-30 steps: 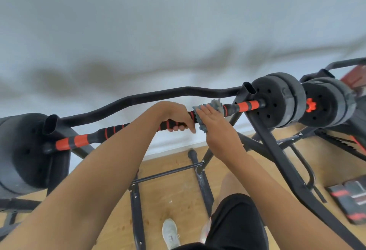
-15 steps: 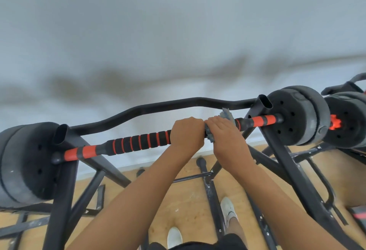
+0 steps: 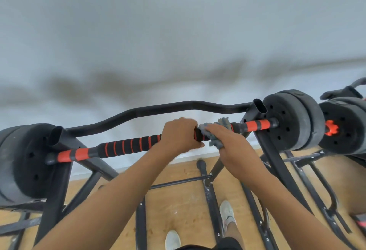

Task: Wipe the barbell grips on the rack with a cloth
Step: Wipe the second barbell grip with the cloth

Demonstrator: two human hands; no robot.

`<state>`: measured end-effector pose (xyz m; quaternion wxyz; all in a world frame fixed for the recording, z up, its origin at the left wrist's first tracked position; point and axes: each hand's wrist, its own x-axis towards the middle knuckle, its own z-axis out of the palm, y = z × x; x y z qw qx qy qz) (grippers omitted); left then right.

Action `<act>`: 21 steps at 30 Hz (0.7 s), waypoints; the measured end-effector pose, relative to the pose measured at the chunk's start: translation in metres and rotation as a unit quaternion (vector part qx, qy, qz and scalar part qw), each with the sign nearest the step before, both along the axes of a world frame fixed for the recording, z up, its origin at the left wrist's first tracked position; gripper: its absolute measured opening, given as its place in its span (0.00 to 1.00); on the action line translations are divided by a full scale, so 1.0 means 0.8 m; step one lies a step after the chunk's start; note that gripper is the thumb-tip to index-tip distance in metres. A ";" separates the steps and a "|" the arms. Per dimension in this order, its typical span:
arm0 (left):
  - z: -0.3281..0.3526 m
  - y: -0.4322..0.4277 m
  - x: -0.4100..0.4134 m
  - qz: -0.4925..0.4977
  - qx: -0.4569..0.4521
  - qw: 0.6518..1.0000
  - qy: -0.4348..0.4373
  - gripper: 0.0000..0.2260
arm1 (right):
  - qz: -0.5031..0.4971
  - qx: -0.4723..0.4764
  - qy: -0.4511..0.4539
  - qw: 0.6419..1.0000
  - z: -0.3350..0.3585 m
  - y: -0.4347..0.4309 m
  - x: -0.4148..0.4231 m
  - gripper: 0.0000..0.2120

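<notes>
While the barbell (image 3: 126, 147) lies across the two uprights of the black rack (image 3: 277, 162), both hands of the person are on its middle part. The left hand (image 3: 179, 136) is curled over the black foam grip (image 3: 129, 146) with orange rings, fingers wrapped around the bar and thumb below it. Just beside it, the right hand (image 3: 227, 141) presses a grey cloth (image 3: 214, 133) on the bar; its fingers lie over the cloth and bend around it, and frayed ends of the cloth stick out above and below the hand. The two hands are very near each other, with a short piece of grip visible between them.

At each end of the bar there is an orange and black sleeve, and then dark weight plates (image 3: 293, 119) outside the uprights. An orange collar (image 3: 331, 127) sits at the right end. A curved black bar (image 3: 158, 110) of the rack runs behind the barbell. Below, a wooden floor (image 3: 184, 204) and two white shoes (image 3: 227, 213) of the person are visible.
</notes>
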<state>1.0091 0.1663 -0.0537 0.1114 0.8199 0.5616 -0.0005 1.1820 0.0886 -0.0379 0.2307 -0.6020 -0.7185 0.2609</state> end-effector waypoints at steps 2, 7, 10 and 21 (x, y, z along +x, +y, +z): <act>-0.022 -0.031 -0.004 0.005 0.138 0.990 0.010 0.16 | -0.025 0.011 0.029 0.999 0.024 0.010 0.001 0.24; -0.043 -0.042 0.000 0.012 0.218 0.976 0.002 0.11 | 0.008 0.134 -0.165 0.977 0.050 0.046 -0.003 0.15; -0.040 -0.037 0.010 0.040 0.199 0.979 0.010 0.10 | 0.046 0.080 -0.228 0.969 0.030 0.060 -0.023 0.10; 0.001 0.017 0.013 0.066 -0.102 0.991 0.063 0.05 | 0.067 0.099 -0.201 0.972 -0.031 0.039 -0.022 0.20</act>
